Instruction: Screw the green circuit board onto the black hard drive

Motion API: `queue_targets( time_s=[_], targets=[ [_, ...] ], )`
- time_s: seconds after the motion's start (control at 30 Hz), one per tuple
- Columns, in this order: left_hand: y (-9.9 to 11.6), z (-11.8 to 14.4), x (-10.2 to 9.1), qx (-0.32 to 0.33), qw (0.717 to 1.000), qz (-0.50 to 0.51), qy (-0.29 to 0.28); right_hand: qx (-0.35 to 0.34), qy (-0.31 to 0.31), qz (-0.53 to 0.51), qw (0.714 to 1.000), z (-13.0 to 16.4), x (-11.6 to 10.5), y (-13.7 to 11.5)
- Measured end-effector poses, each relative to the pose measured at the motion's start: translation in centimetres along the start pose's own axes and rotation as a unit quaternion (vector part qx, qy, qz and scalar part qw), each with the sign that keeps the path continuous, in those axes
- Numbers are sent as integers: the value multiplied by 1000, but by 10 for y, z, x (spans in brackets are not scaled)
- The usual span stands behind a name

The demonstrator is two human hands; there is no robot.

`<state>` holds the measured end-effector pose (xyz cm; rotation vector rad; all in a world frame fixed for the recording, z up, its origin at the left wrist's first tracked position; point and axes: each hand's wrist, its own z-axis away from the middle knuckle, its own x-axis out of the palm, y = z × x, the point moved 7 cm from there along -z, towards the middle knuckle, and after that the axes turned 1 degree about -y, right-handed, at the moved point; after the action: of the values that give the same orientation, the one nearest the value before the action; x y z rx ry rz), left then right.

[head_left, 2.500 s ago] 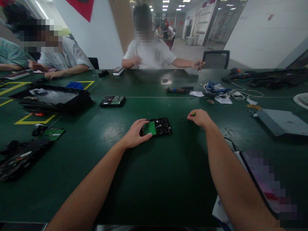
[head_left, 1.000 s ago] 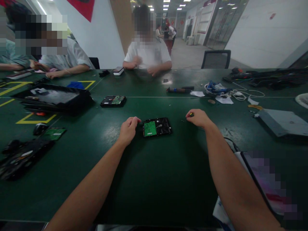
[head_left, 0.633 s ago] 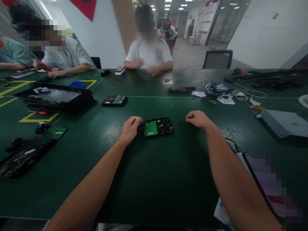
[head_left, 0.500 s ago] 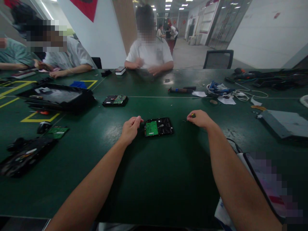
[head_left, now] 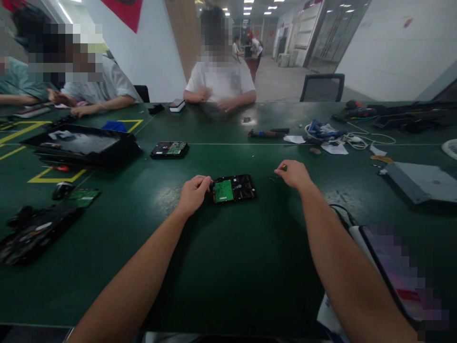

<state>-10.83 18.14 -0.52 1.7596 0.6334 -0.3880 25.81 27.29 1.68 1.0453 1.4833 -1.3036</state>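
Observation:
A hard drive (head_left: 244,187) with a green circuit board on its left half lies flat on the green table. My left hand (head_left: 193,193) is closed at its left end, thumb and forefinger pinching that edge. To the right of the drive, my right hand (head_left: 293,174) is closed around a small screwdriver (head_left: 284,167), of which only a black-and-yellow bit of handle shows; its shaft is hidden or too fine to see. Just below those fingertips lie several tiny screws (head_left: 273,179).
A second hard drive (head_left: 169,149) lies farther back, near a black tray (head_left: 85,143). Dismantled black parts (head_left: 39,233) are at left. A grey metal case (head_left: 421,183) and a phone (head_left: 389,271) flank my right arm. Co-workers sit across the table.
My right hand has lifted slightly away from the screws with the screwdriver. The left thumb has come down closer to the drive's edge. The drive stays in place.

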Motion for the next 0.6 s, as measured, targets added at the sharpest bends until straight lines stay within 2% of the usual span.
queue_targets(
  time_s=[0.27, 0.43, 0.6],
  targets=[
    [0, 0, 0, 13, 1000, 5, 3, 10, -23, 8, 1000, -1, 6, -2],
    [0, 1, -1, 10, 1000, 3, 5, -46, -32, 1, 998, 3, 3, -19],
    [1, 0, -2, 6, 1000, 1, 5, -90, -57, 7, 994, 5, 13, -38]
  ],
)
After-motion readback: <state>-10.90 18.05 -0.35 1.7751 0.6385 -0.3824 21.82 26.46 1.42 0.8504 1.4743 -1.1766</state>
